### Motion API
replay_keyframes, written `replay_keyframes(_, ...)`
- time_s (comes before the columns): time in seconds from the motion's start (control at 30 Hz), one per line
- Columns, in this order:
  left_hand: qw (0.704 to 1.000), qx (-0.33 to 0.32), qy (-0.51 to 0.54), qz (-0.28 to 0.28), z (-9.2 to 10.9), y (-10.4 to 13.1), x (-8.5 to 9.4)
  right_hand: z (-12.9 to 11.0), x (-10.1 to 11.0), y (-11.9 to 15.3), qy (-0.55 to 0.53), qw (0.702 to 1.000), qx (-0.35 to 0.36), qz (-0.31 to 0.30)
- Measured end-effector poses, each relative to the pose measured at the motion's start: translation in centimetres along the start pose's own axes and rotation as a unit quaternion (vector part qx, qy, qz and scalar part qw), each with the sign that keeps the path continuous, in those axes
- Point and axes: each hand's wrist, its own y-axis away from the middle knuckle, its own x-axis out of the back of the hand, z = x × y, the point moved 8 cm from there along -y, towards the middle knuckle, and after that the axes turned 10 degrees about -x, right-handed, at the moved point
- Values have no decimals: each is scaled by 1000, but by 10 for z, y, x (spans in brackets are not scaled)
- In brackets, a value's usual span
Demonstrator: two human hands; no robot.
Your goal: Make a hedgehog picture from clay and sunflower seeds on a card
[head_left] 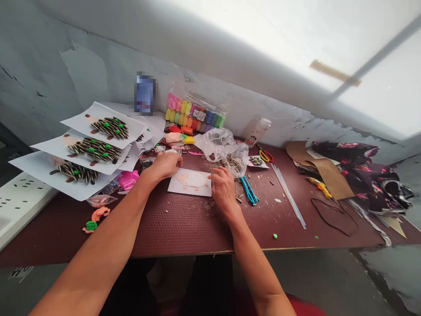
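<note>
A small white card [192, 189] lies on the brown table in front of me, with a pale pink animal shape and little outlined legs on it. My left hand [165, 166] is at the card's upper left corner, its fingers curled together. At the card's right edge, my right hand [224, 189] grips with bent fingers; its thumb is partly hidden. Close beyond my right fingertips lie a clear plastic bag [217, 142] and striped seeds [234, 164]. A blue utility knife [249, 191] rests just right of that hand.
Sheets with seed-covered hedgehogs [110, 127] are stacked at left, near a white power strip [23, 197]. Colored clay packs [195, 116] lean on the wall. Scissors [265, 154], a white bottle [258, 131], glue sticks [289, 197], a yellow glue gun [319, 186] and patterned cloth [365, 175] stand or lie rightward.
</note>
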Motion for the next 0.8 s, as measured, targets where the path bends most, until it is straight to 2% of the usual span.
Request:
replay_keyframes(0.07,1000,3,12,29,0,1,8,-1,2,0,-13,1000,7,8)
replay_keyframes(0.23,985,68,-7,157,-15,9,30,0,2,-1,-6,1000,-7,6)
replay_keyframes(0.4,987,100,-33,120,-27,10,13,-3,4,0,-15,1000,-4,14)
replay_keyframes(0.57,982,105,-19,159,-33,9,16,-5,5,0,-27,1000,-4,13)
replay_keyframes(0.63,979,71,46,186,-29,8,22,-7,6,0,-48,999,1,19)
replay_keyframes(0.7,966,5,161,201,-18,4,26,-7,8,0,-91,995,9,32)
replay_keyframes(0.8,913,-98,360,168,9,0,25,-3,11,1,-194,979,9,59)
